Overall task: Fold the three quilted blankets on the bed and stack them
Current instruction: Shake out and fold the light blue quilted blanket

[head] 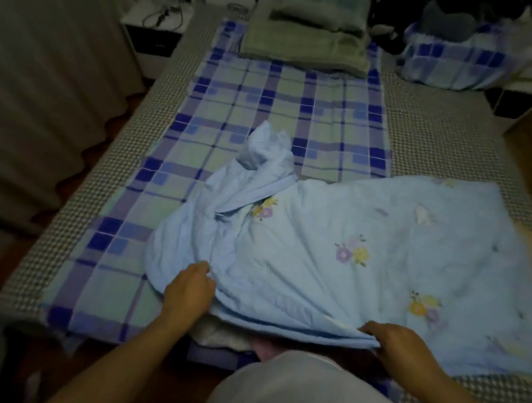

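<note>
Landmark: the light blue quilted blanket with flower prints [333,254], lying rumpled on the near right part of the grey checked bed [431,139]. Under it and spreading left and behind it lies the blue and green plaid sheet [264,99]. Well behind the blanket, on the sheet's far end, sits the folded green blanket stack [310,40]. Behind and right of the blanket sits the plaid bundle [457,63]. Far behind-left of it, beside the bed, stands the white bedside cabinet [153,38]. Left hand [189,293] at the blanket's near-left edge, right hand [402,341] on its near edge.
</note>
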